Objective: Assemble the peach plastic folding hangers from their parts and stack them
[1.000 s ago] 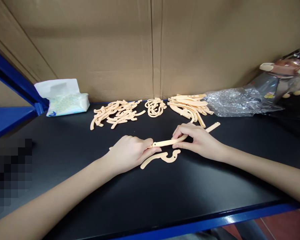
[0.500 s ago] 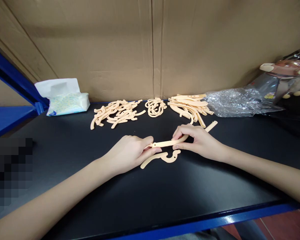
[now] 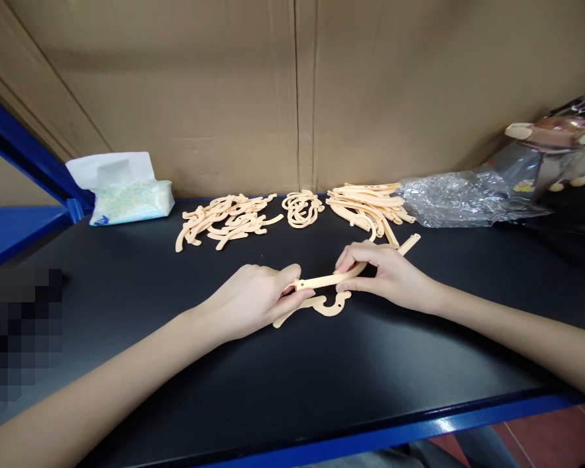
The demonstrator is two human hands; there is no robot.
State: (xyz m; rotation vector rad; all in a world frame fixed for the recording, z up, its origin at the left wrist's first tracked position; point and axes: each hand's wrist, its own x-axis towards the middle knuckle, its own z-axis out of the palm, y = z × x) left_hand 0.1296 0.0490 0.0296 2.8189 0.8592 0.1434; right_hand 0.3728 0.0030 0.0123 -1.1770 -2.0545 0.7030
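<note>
My left hand [image 3: 253, 299] and my right hand [image 3: 383, 273] are both closed on a long, slightly curved peach plastic strip [image 3: 322, 281] held just above the black tabletop [image 3: 322, 377]. The left fingers pinch its left end, where a small hole shows. The right fingers wrap its middle, and its far end [image 3: 409, 245] sticks out past them toward the back right. Below the strip, a peach hook-shaped piece [image 3: 322, 305] lies flat on the table, partly under my left fingertips.
At the back lie three heaps of peach parts: hook pieces [image 3: 224, 221], looped pieces [image 3: 302, 208] and long strips [image 3: 368, 201]. A tissue pack [image 3: 121, 192] is at back left, a crumpled clear bag [image 3: 463, 198] and a toy figure [image 3: 556, 146] at right. Cardboard forms the back wall.
The strip's far end has tipped slightly up and left as both hands shifted a little. The hook piece on the table has stayed put.
</note>
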